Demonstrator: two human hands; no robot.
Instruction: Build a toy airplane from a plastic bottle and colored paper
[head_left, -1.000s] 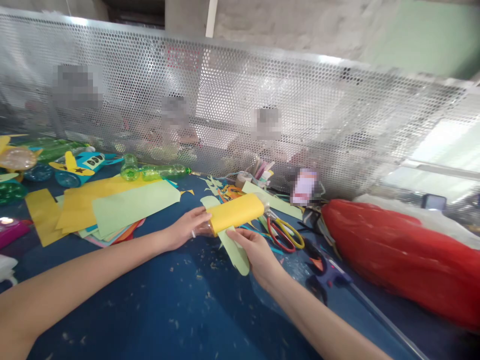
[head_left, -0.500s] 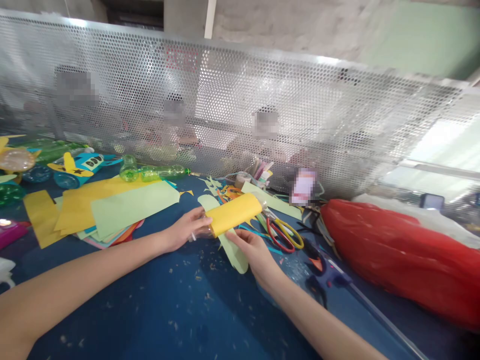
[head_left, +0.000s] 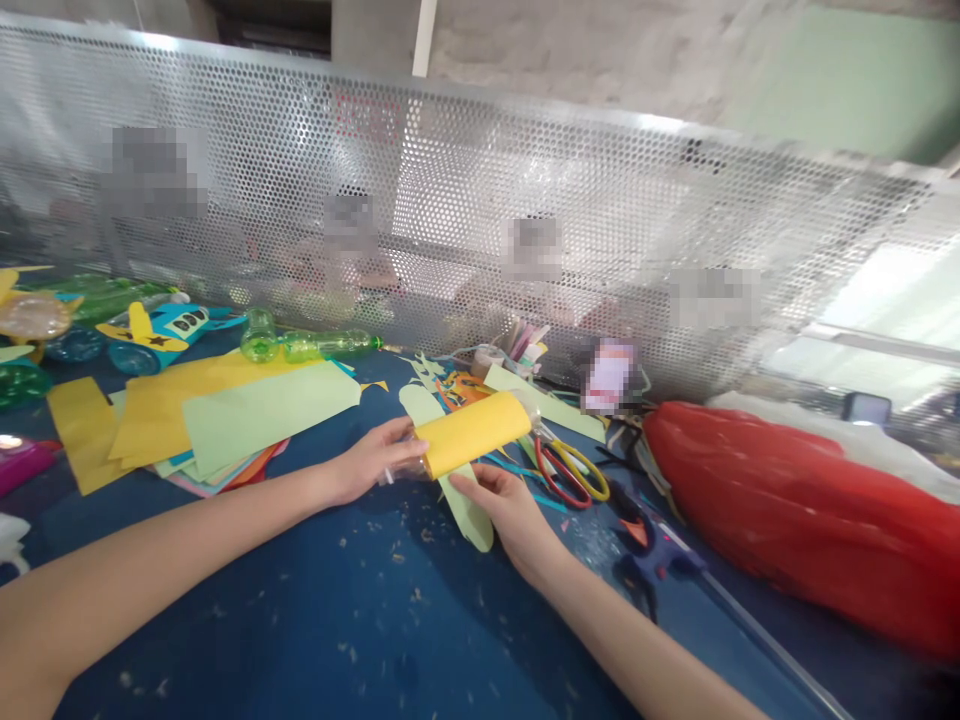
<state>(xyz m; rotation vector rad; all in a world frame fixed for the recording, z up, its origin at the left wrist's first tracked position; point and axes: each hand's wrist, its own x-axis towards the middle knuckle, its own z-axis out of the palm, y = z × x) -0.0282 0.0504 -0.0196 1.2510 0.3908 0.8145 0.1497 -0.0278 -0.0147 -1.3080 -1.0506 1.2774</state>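
A clear plastic bottle wrapped in yellow paper (head_left: 474,436) lies across a long pale green paper strip (head_left: 465,505) on the blue table (head_left: 315,610). My left hand (head_left: 375,455) is closed round the bottle's bare left end. With its fingers pinched, my right hand (head_left: 504,505) holds the green strip just below the bottle.
Stacked yellow and green paper sheets (head_left: 225,410) lie at left, with a green bottle (head_left: 307,345) and a paper plane model (head_left: 161,328) behind. Scissors (head_left: 574,468) and a glue gun (head_left: 660,545) lie right of my hands, beside a red plastic bag (head_left: 802,520). A perforated metal screen (head_left: 480,200) closes off the back.
The wrapped bottle and both hands have shifted only slightly; the grip on the bottle and the green strip is unchanged.
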